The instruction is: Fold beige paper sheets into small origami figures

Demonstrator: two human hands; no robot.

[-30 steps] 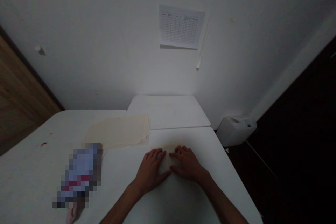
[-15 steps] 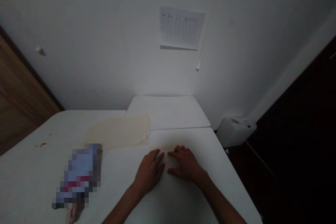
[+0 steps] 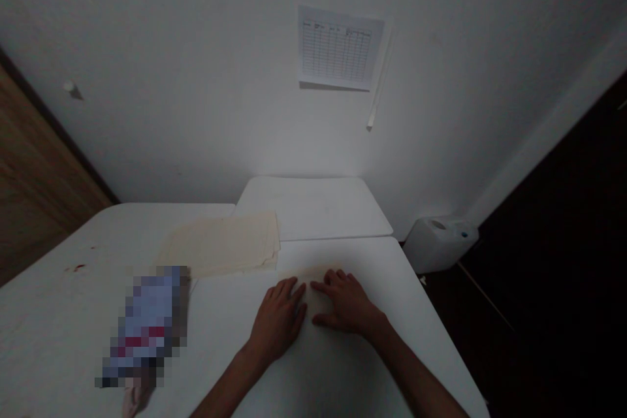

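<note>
Palm down on the white table (image 3: 235,339), my left hand (image 3: 278,317) has its fingers stretched forward and its thumb apart. To its right, my right hand (image 3: 349,304) lies with fingers spread and thumb pointing at the left one. A narrow gap separates the two hands. Beneath and just beyond the fingertips shows the far edge of a thin cream sheet (image 3: 311,272), faint against the table; the rest is hard to make out. Farther left lies a stack of similar cream sheets (image 3: 225,245), with slightly uneven edges.
A blurred-out blue and red item (image 3: 149,317) rests left of my left arm, with pinkish cloth (image 3: 137,398) below it. Against the wall a printed chart (image 3: 336,49) hangs. A white jerrycan (image 3: 438,245) stands on the floor beyond the table's right edge.
Both hands stay in nearly the same place and pose. The view has shifted very slightly.
</note>
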